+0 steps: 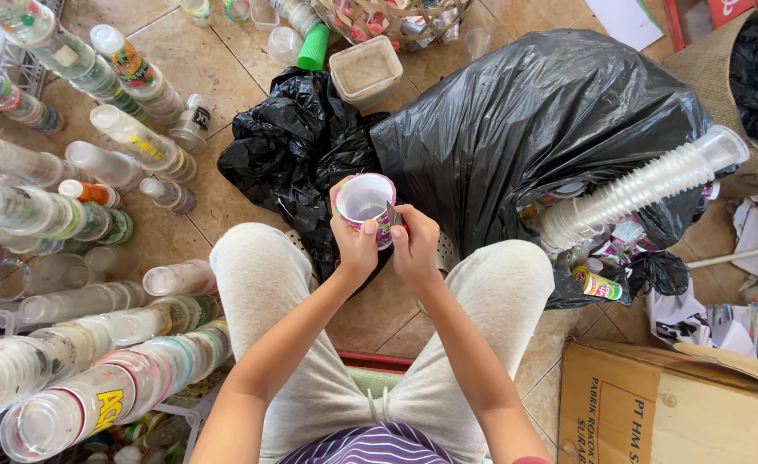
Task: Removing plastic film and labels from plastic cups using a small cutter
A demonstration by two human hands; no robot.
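Observation:
I hold a small plastic cup (364, 199) with a pink and green printed wrap in front of my knees, its mouth facing up at me. My left hand (353, 245) grips its near side, thumb on the rim. My right hand (415, 243) pinches the wrap at the cup's right edge. Both hands are above the gap between my legs in light grey trousers. A large black bin bag (525, 120) sits just beyond, with a long stack of clear cups (645, 185) sticking out of its right side.
Several long stacks of nested plastic cups (95, 378) lie on the tiled floor at left. A smaller black bag (293, 146) lies ahead, a square tub (366, 70) behind it. A cardboard box (663, 404) stands at lower right, loose paper beside it.

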